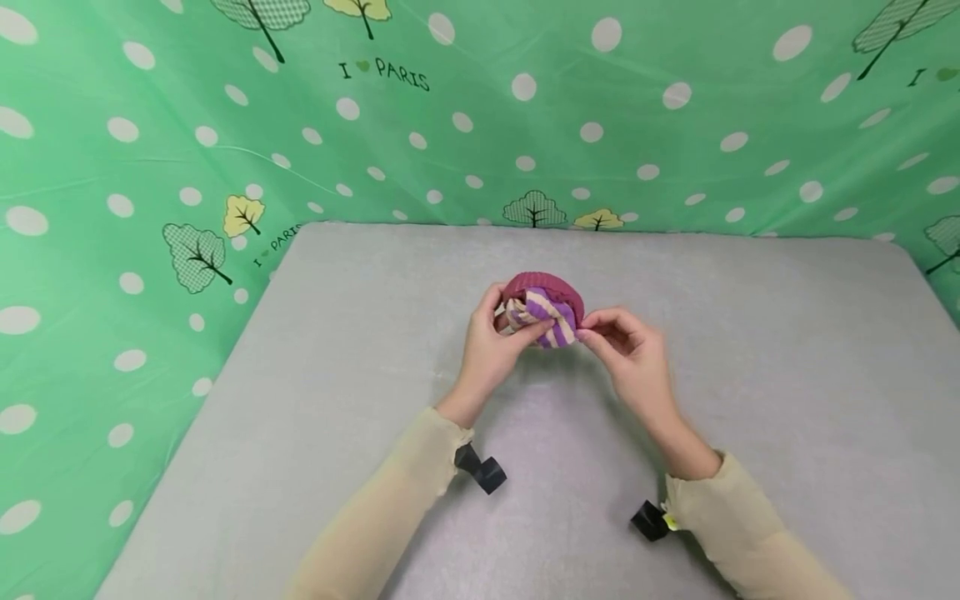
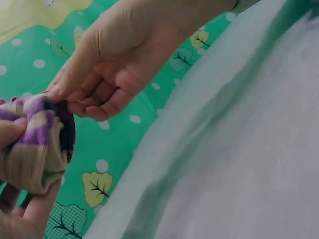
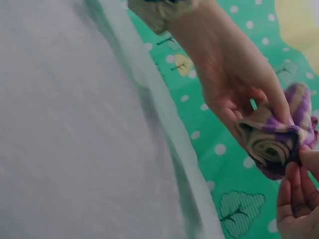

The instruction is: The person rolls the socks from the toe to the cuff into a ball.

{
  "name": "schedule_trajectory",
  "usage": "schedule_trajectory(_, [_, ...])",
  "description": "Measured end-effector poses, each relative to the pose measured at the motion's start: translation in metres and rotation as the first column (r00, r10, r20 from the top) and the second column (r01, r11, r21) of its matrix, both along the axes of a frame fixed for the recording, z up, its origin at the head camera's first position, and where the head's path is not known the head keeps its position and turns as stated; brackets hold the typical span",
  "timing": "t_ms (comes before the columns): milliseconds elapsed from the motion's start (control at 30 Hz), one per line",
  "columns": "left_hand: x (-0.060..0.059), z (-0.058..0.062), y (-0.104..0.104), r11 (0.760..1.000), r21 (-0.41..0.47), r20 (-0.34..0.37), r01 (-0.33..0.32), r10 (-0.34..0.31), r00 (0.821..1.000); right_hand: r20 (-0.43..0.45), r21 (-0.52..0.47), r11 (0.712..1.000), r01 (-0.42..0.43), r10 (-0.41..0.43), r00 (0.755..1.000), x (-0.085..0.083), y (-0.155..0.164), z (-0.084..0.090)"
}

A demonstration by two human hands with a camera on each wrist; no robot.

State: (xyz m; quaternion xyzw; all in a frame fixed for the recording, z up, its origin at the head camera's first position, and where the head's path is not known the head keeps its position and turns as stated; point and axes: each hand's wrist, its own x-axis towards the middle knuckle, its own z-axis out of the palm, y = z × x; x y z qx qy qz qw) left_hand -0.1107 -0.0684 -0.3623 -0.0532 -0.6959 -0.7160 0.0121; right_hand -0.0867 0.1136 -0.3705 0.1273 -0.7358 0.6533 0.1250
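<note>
A bundle of rolled-up socks (image 1: 537, 303), striped purple and beige with a ribbed maroon cuff, is held up over the grey table. My left hand (image 1: 486, 348) grips its left side, the thumb lying across the stripes. Thumb and fingertips of my right hand (image 1: 639, 358) pinch the maroon edge on the right. In the right wrist view the socks (image 3: 266, 144) show a spiral of beige layers at one end, with the left hand (image 3: 234, 74) around them. The left wrist view shows the right hand (image 2: 124, 59) at the dark cuff edge; part of the bundle is cut off there.
The grey tabletop (image 1: 337, 333) spreads out below both hands. Behind it and to the left hangs a green cloth (image 1: 465, 75) with white dots and printed trees. Black straps with small blocks (image 1: 491, 475) are at both wrists.
</note>
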Motion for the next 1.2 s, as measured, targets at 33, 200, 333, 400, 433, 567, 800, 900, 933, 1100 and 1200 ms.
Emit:
schedule_trajectory(33, [-0.001,0.0,0.0,1.0,-0.008,-0.002,-0.022,0.022,1.0,-0.029,0.004,1.0,-0.012,0.012,1.0,0.002,-0.002,-0.001])
schedule_trajectory(200, [-0.003,0.0,0.002,0.992,-0.113,-0.022,-0.061,0.059,0.998,-0.096,0.051,0.999,0.002,0.003,0.995,0.007,-0.009,-0.004])
schedule_trajectory(333, [-0.002,0.001,0.002,0.976,-0.216,0.008,-0.04,0.042,0.999,-0.055,0.127,0.989,0.074,-0.067,0.996,0.001,-0.005,-0.001])
schedule_trajectory(400, [-0.001,0.001,0.001,0.967,-0.253,0.024,-0.022,0.029,0.999,-0.058,0.153,0.984,0.092,-0.084,0.995,-0.002,-0.001,0.002])
schedule_trajectory(433, [0.0,0.001,0.001,0.961,-0.275,0.029,-0.007,0.016,0.999,-0.07,0.165,0.982,0.095,-0.085,0.994,-0.004,0.0,0.004])
schedule_trajectory(567, [0.004,0.002,0.003,0.933,-0.352,0.022,0.07,-0.067,0.998,-0.118,0.216,0.971,0.101,-0.077,0.99,-0.012,0.004,0.013])
schedule_trajectory(800, [0.008,0.008,0.0,0.918,-0.352,0.075,0.184,-0.168,0.983,-0.08,0.307,0.949,0.076,-0.053,0.995,-0.017,0.011,0.02])
schedule_trajectory(900, [0.008,0.01,-0.002,0.919,-0.315,0.099,0.236,-0.216,0.971,-0.076,0.347,0.934,0.083,-0.061,0.995,-0.017,0.014,0.022])
schedule_trajectory(933, [0.008,0.011,-0.003,0.919,-0.307,0.104,0.248,-0.227,0.968,-0.084,0.374,0.923,0.089,-0.062,0.995,-0.017,0.014,0.023])
schedule_trajectory(1100, [0.008,0.011,-0.003,0.918,-0.317,0.118,0.239,-0.211,0.97,-0.133,0.463,0.879,0.112,-0.056,0.989,-0.018,0.014,0.022])
schedule_trajectory(1200, [0.007,0.011,-0.002,0.906,-0.382,0.088,0.181,-0.159,0.983,-0.135,0.437,0.894,0.101,-0.046,0.99,-0.016,0.012,0.018])
